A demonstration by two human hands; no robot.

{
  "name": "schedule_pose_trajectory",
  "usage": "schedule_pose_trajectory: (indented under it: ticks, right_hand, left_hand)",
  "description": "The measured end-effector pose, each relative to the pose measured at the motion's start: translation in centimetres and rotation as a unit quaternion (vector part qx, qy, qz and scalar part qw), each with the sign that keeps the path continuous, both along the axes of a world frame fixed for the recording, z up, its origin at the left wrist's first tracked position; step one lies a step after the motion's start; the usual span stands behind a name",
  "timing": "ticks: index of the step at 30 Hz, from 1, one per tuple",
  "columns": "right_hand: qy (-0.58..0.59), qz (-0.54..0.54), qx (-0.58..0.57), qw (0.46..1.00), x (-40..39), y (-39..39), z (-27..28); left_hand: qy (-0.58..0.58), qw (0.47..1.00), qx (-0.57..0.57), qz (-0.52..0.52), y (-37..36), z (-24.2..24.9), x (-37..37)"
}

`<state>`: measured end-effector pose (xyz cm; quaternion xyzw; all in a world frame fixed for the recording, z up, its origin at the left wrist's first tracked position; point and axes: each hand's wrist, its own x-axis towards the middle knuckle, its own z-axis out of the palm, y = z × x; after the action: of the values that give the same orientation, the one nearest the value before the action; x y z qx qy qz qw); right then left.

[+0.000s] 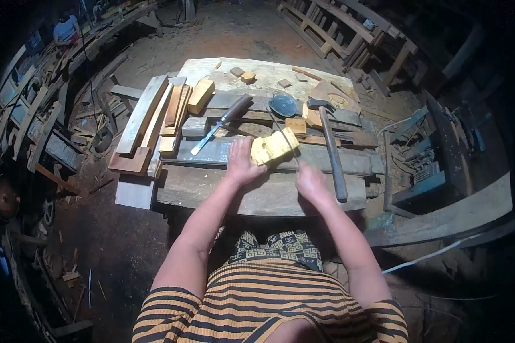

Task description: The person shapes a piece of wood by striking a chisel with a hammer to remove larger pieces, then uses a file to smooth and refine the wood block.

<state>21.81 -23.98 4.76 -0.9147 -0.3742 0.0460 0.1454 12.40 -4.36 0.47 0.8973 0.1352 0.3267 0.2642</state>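
Observation:
A carved yellow wood block lies tilted near the middle of the workbench. Its left end is held by my left hand, the fingers wrapped against it. My right hand is closed on a thin dark tool, which crosses the block's right end and points away from me. A chisel with a dark handle rests to the left of the block. Right of my right hand lies a hammer, its head at the far side. Beyond the block sits a round dark dish.
Wood strips are stacked along the bench's left side, beside a yellow block. Small offcuts lie at the far edge. A person sits far left. Timber racks stand back right, and a curved plank lies right.

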Motion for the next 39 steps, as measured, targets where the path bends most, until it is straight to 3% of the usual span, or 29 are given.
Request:
schedule_pose_trajectory:
  ticks: [7,10,17,20,25,27,29,36,39]
  right_hand:
    - [0.056,-0.008,-0.08,0.995,-4.1,-7.5,1.4]
    - [0.049,-0.013,-0.061,0.997,-4.9,-10.3,1.0]
    - [-0.026,0.012,0.003,1.0,0.7,0.5,0.6]
    - [-0.021,0.017,0.043,0.999,1.2,0.5,-0.3]
    - [0.05,-0.016,-0.079,0.995,-4.3,-8.3,1.3]
    - [0.057,-0.018,-0.062,0.996,-4.7,-9.6,1.1]
    - [0.057,-0.003,-0.055,0.997,-4.3,-9.4,1.7]
    - [0.008,0.005,-0.025,1.0,1.4,1.7,1.3]
    - [0.029,-0.002,-0.018,0.999,0.6,0.0,1.0]
  left_hand:
    - [0.007,1.0,0.015,0.001,-0.1,0.2,-0.1]
    - [0.017,1.0,0.005,-0.01,0.2,0.3,0.0]
    - [0.019,1.0,0.007,-0.009,0.1,0.0,0.0]
    - [0.022,1.0,0.004,-0.011,0.2,0.1,-0.2]
    - [0.03,1.0,0.001,-0.006,0.2,0.1,0.0]
    - [0.012,1.0,0.007,-0.016,0.3,-0.1,0.0]
    - [0.013,1.0,0.008,-0.018,0.4,-0.1,0.0]
    - [0.0,1.0,0.015,-0.013,0.1,0.1,-0.1]
    - [0.026,1.0,0.003,-0.005,-0.1,0.5,-0.2]
